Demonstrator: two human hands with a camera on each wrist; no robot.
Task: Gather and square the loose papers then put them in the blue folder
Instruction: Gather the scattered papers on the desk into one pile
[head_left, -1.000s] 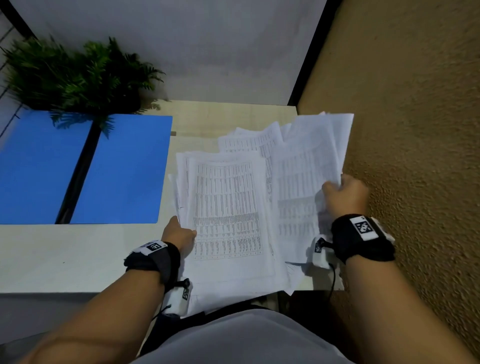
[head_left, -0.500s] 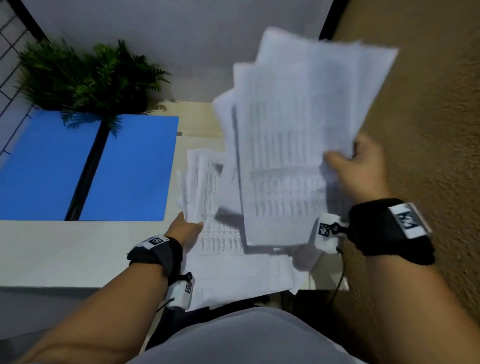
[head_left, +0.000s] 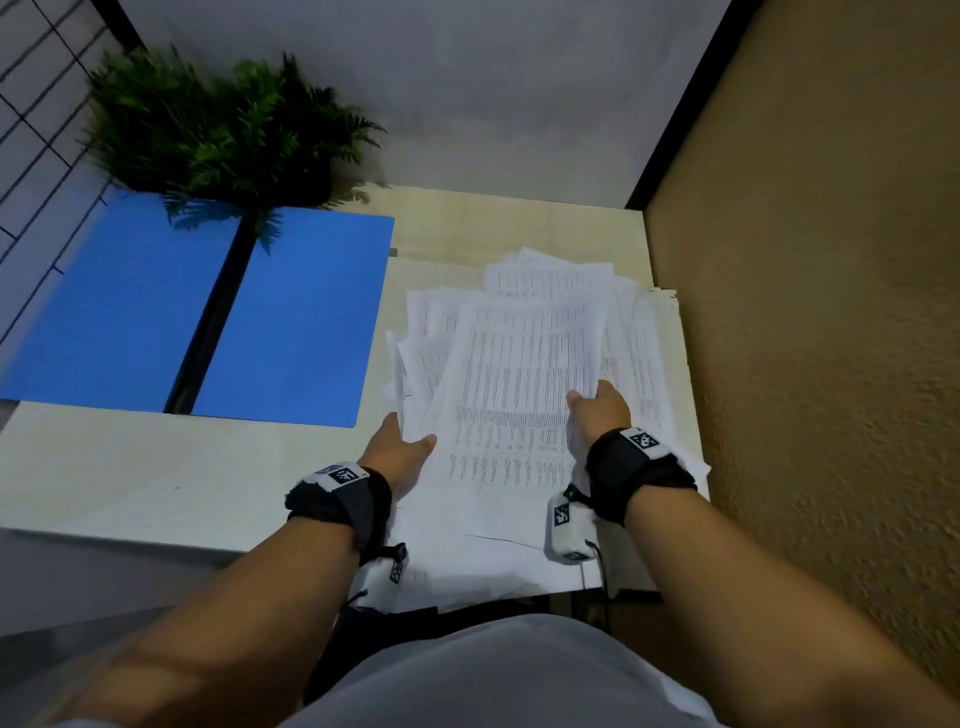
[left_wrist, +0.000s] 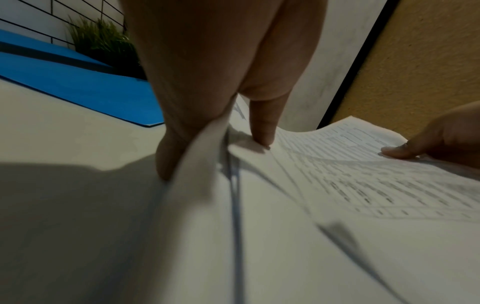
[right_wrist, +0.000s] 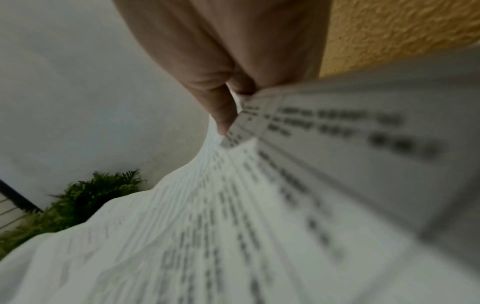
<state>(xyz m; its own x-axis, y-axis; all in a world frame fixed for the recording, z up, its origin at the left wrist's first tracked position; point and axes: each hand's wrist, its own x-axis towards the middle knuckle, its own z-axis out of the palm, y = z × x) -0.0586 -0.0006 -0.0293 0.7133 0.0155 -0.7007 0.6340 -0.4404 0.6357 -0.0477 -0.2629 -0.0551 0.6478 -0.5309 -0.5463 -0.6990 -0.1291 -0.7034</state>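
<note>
Fingers of both hands — left hand (head_left: 397, 451); right hand (head_left: 598, 413) — pinch the loose papers (head_left: 519, 395) on the desk (head_left: 156, 467).

Both hands, left (head_left: 399, 448) and right (head_left: 597, 410), reach forward, thumbs spread.

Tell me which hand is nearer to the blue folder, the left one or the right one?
Left. The left hand holds the left edge of the papers, just beside the blue folder and its near right corner. The right hand grips sheets farther right, with the pile between it and the folder.
</note>
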